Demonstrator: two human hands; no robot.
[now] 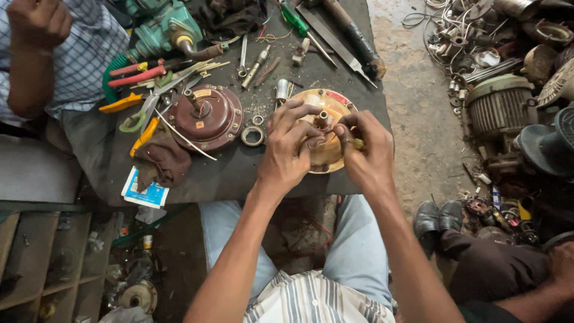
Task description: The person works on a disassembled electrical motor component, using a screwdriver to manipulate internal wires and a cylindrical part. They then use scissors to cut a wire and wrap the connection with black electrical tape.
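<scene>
- Head view, centre of the frame: your left hand (pixel 291 149) sits on the near-left edge of the gold-coloured round motor cover (pixel 326 134), fingers curled over its top, fingertips pressed against the small shaft hub (pixel 323 118) in the middle.
- Your right hand (pixel 365 146) is just beside it on the right of the cover, thumb and forefinger pinched together on a small yellowish piece (pixel 357 143); can't really tell what that piece is, it's too small.
- The cover lies flat on the dark workbench (pixel 239 173), centre-right, near the bench's front edge.
- Left of it: a maroon round motor housing (pixel 209 116) with a shaft sticking up, and a loose bearing ring (pixel 252 136) between the two.
- Further left, scissors (pixel 149 104) and red-handled pliers (pixel 136 75) in a pile, a brown rag (pixel 161 158) below them.
- Upper left: another person's arm (pixel 27 66) in a checked sleeve, fist closed.
- Upper right on the floor: a grey ribbed motor (pixel 499 107) among scrap parts.
- Lower right: a pair of black shoes (pixel 438 218).
</scene>
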